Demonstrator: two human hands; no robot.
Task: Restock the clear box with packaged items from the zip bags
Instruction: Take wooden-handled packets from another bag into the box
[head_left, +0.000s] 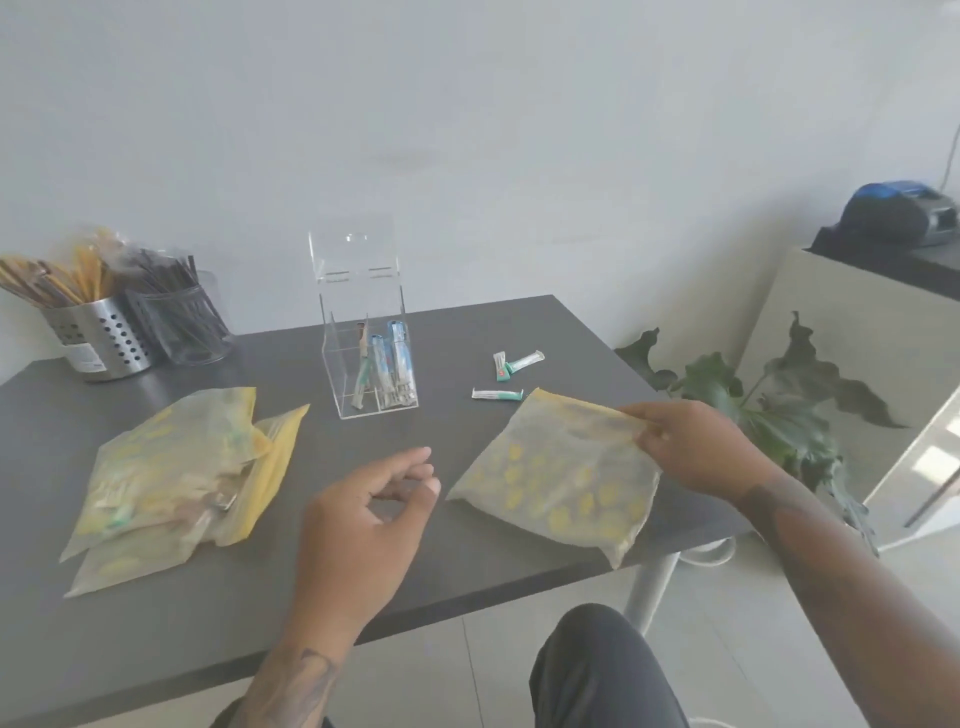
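On the grey table (467, 561), the right hand (691, 447) is pinching a zip bag (561, 478) by its top edge, likely to open it; the left hand (363, 525) is hovering loosely curled, grasping nothing; the clear box (369, 358) is standing just behind, lid up, partly filled.

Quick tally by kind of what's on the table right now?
Zip bags: 3, one pinched by the right hand, two piled left
Clear box: 1
Loose green-tipped packets: 3
Utensil holders: 2
Total: 9
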